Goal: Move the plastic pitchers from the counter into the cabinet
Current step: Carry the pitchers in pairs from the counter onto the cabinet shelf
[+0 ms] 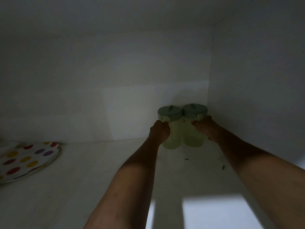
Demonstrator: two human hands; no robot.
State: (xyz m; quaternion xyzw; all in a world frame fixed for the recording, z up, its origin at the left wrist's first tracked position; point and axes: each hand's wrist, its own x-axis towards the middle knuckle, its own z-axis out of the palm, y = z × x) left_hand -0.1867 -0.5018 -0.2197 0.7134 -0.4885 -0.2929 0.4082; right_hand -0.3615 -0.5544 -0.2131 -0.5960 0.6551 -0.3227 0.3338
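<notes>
Two pitchers: left pitcher (171, 136) and right pitcher (193, 134), both pale translucent yellow-green, lids dull grey-green. Cabinet (99, 71) interior plain white, dim. Plate (28, 160) white with red, yellow, purple dots.

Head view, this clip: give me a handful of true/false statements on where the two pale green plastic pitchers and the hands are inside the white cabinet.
1. Two pale green plastic pitchers with darker green lids, the left pitcher and the right pitcher, stand upright side by side. True.
2. The pitchers are near the cabinet's left wall. False: they sit in the back right corner.
3. The left hand is at the left pitcher and the right hand is at the right one. True.
4. A round polka-dot plate lies on the white cabinet shelf to the left. True.
5. One pitcher's lid is off. False: both lids are on.
</notes>
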